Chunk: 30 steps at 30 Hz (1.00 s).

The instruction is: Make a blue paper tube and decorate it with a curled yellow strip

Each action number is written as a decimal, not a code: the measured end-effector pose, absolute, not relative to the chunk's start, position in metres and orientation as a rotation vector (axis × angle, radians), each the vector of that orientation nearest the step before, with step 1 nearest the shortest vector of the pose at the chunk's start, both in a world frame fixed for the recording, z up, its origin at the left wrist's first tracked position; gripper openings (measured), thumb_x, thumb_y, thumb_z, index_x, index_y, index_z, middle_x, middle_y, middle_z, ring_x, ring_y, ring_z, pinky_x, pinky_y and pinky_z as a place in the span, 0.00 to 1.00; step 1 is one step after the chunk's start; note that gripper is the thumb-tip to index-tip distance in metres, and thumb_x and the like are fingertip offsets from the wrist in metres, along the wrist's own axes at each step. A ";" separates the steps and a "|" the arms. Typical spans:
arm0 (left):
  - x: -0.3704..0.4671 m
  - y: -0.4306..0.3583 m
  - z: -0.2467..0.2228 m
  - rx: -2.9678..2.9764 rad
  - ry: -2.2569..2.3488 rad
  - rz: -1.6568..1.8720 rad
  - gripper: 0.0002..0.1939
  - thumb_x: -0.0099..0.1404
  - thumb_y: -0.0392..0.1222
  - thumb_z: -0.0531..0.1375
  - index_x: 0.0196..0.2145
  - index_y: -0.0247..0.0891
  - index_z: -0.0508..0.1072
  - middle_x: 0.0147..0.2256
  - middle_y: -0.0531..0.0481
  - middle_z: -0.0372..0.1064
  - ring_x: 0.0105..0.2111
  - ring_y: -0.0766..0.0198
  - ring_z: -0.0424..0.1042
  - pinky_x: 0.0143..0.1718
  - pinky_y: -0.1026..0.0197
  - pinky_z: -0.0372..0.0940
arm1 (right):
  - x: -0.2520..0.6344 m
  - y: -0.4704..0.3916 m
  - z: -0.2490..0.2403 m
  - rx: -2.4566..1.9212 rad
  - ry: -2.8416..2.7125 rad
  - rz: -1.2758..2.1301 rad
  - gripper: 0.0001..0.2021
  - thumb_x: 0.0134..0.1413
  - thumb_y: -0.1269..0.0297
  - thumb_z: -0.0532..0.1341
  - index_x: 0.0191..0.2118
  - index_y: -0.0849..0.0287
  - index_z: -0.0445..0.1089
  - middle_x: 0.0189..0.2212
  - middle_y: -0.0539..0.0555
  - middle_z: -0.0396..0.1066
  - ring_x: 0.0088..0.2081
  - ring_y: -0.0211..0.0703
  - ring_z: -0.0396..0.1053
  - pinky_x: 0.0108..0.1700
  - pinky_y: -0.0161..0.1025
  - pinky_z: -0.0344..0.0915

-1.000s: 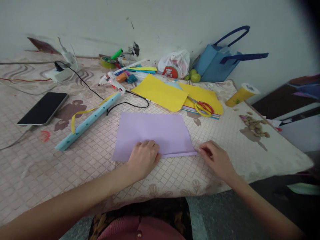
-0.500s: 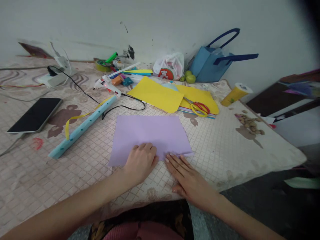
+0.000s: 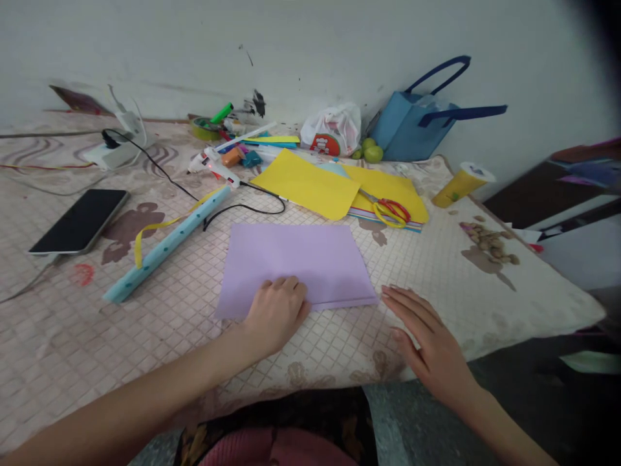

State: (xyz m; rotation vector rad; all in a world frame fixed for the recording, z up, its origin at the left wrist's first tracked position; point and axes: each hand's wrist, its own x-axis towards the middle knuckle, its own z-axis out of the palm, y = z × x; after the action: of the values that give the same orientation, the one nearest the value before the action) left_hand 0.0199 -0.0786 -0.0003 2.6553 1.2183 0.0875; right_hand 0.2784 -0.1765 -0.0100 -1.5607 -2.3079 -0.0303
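Note:
A sheet of purple paper (image 3: 295, 255) lies flat on the patterned tablecloth, with a narrow fold along its near edge. My left hand (image 3: 279, 310), fingers curled in, presses down on that near edge around the middle; its fingertips are hidden beneath the knuckles. Just off the sheet's lower right corner is my right hand (image 3: 424, 340), empty, its fingers stretched out and the thumb apart. Left of the sheet rests a light blue paper tube (image 3: 167, 249) with dark dots and a yellow strip (image 3: 151, 228) beside it.
Behind the purple sheet are yellow sheets (image 3: 310, 184), scissors (image 3: 392, 211) and a white glue gun (image 3: 213, 165) with a black cord. A phone (image 3: 80, 220) lies at left. Peanuts (image 3: 488, 243) and a yellow roll (image 3: 463, 184) are at right; a blue bag (image 3: 410, 126) stands by the wall.
My right hand has slid right along the folded near edge and come off the paper's corner. The fold there now shows. My left hand keeps its place on the sheet.

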 end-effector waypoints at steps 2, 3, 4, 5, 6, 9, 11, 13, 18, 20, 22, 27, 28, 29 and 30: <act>0.020 -0.079 0.000 2.649 1.214 0.080 0.10 0.65 0.40 0.49 0.32 0.35 0.68 0.35 0.45 0.67 0.36 0.56 0.67 0.35 0.55 0.61 | 0.252 -0.164 -0.005 -1.432 -2.316 0.062 0.22 0.57 0.70 0.52 0.58 0.57 0.56 0.53 0.58 0.62 0.57 0.49 0.55 0.57 0.53 0.57; 0.020 -0.079 0.001 2.644 1.212 0.075 0.10 0.65 0.40 0.49 0.32 0.35 0.68 0.35 0.45 0.67 0.36 0.56 0.67 0.36 0.54 0.61 | 0.238 -0.156 -0.006 -1.401 -2.319 0.128 0.20 0.57 0.70 0.53 0.56 0.57 0.58 0.50 0.58 0.64 0.55 0.49 0.57 0.55 0.52 0.60; 0.020 -0.079 0.001 2.639 1.212 0.072 0.11 0.65 0.40 0.49 0.32 0.35 0.68 0.35 0.45 0.67 0.36 0.56 0.67 0.36 0.54 0.61 | 0.225 -0.148 -0.007 -1.389 -2.327 0.203 0.18 0.57 0.70 0.53 0.54 0.58 0.60 0.48 0.59 0.65 0.53 0.48 0.59 0.53 0.50 0.61; 0.020 -0.079 0.001 2.634 1.211 0.071 0.10 0.65 0.40 0.49 0.32 0.35 0.68 0.35 0.45 0.67 0.36 0.56 0.67 0.36 0.54 0.61 | 0.213 -0.141 -0.009 -1.374 -2.335 0.271 0.16 0.57 0.69 0.53 0.51 0.59 0.61 0.47 0.59 0.65 0.51 0.48 0.60 0.52 0.49 0.62; 0.020 -0.078 0.001 2.629 1.207 0.067 0.10 0.65 0.39 0.49 0.32 0.35 0.68 0.35 0.45 0.67 0.36 0.56 0.67 0.36 0.54 0.62 | 0.203 -0.133 -0.012 -1.367 -2.336 0.327 0.13 0.57 0.69 0.54 0.48 0.59 0.63 0.44 0.58 0.65 0.48 0.48 0.60 0.50 0.48 0.63; 0.017 -0.077 0.001 2.613 1.180 0.064 0.09 0.65 0.36 0.49 0.34 0.34 0.68 0.36 0.45 0.67 0.37 0.56 0.68 0.36 0.55 0.62 | 0.185 -0.116 -0.017 -1.361 -2.348 0.434 0.07 0.56 0.70 0.54 0.41 0.59 0.63 0.39 0.57 0.65 0.43 0.47 0.61 0.45 0.48 0.65; 0.013 -0.075 0.001 2.592 1.151 0.067 0.08 0.65 0.37 0.50 0.35 0.35 0.68 0.36 0.45 0.67 0.37 0.58 0.67 0.38 0.56 0.62 | 0.181 -0.110 -0.017 -1.366 -2.364 0.474 0.05 0.56 0.69 0.55 0.40 0.58 0.62 0.38 0.56 0.64 0.42 0.47 0.61 0.43 0.48 0.65; 0.006 -0.074 0.003 2.575 1.134 0.071 0.07 0.65 0.38 0.51 0.35 0.35 0.68 0.37 0.46 0.66 0.37 0.60 0.67 0.38 0.57 0.61 | 0.181 -0.106 -0.016 -1.375 -2.381 0.508 0.05 0.55 0.69 0.56 0.39 0.58 0.62 0.37 0.56 0.63 0.41 0.47 0.62 0.42 0.47 0.65; -0.024 -0.074 0.009 2.540 1.163 0.054 0.04 0.62 0.39 0.55 0.32 0.37 0.68 0.35 0.48 0.65 0.36 0.60 0.66 0.38 0.57 0.60 | 0.182 -0.105 -0.014 -1.388 -2.399 0.528 0.05 0.54 0.69 0.57 0.38 0.57 0.61 0.37 0.55 0.63 0.41 0.45 0.61 0.42 0.45 0.64; -0.040 -0.075 0.009 2.500 1.165 0.098 0.04 0.62 0.38 0.55 0.32 0.37 0.67 0.35 0.49 0.64 0.36 0.61 0.65 0.40 0.57 0.60 | 0.180 -0.106 -0.014 -1.385 -2.391 0.523 0.05 0.54 0.70 0.57 0.38 0.57 0.62 0.37 0.54 0.63 0.41 0.46 0.61 0.42 0.45 0.63; -0.057 -0.076 0.007 2.451 1.147 0.176 0.03 0.63 0.37 0.54 0.33 0.38 0.67 0.36 0.50 0.64 0.37 0.63 0.65 0.40 0.58 0.59 | 0.179 -0.106 -0.014 -1.383 -2.400 0.522 0.05 0.54 0.70 0.57 0.37 0.56 0.62 0.36 0.54 0.64 0.40 0.46 0.61 0.41 0.46 0.62; -0.089 -0.081 0.001 2.311 1.235 0.316 0.05 0.63 0.36 0.52 0.33 0.38 0.68 0.36 0.51 0.65 0.37 0.64 0.65 0.41 0.60 0.59 | 0.176 -0.104 -0.015 -1.390 -2.445 0.520 0.02 0.55 0.67 0.57 0.35 0.57 0.62 0.35 0.53 0.65 0.39 0.44 0.60 0.41 0.44 0.60; -0.092 -0.082 0.000 2.286 1.256 0.340 0.05 0.63 0.37 0.52 0.33 0.38 0.68 0.36 0.51 0.65 0.37 0.64 0.65 0.41 0.60 0.59 | 0.175 -0.103 -0.016 -1.385 -2.452 0.512 0.02 0.55 0.66 0.57 0.34 0.57 0.62 0.34 0.52 0.65 0.39 0.44 0.60 0.40 0.43 0.60; -0.094 -0.082 -0.001 2.267 1.271 0.361 0.06 0.63 0.37 0.52 0.32 0.38 0.68 0.36 0.51 0.65 0.38 0.64 0.65 0.41 0.60 0.58 | 0.175 -0.103 -0.016 -1.379 -2.461 0.501 0.02 0.55 0.66 0.57 0.34 0.57 0.63 0.34 0.52 0.65 0.38 0.43 0.60 0.40 0.43 0.60; -0.095 -0.083 -0.002 2.252 1.288 0.378 0.06 0.63 0.37 0.52 0.32 0.37 0.68 0.35 0.51 0.66 0.38 0.64 0.65 0.42 0.60 0.58 | 0.174 -0.102 -0.017 -1.375 -2.467 0.488 0.03 0.56 0.65 0.57 0.33 0.57 0.63 0.33 0.52 0.65 0.38 0.43 0.60 0.39 0.42 0.60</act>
State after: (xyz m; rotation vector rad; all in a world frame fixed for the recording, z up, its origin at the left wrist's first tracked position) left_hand -0.0952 -0.0833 -0.0021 2.2525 1.2877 0.3777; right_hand 0.1742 -0.1025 -0.0172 -1.3747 -2.4673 0.4878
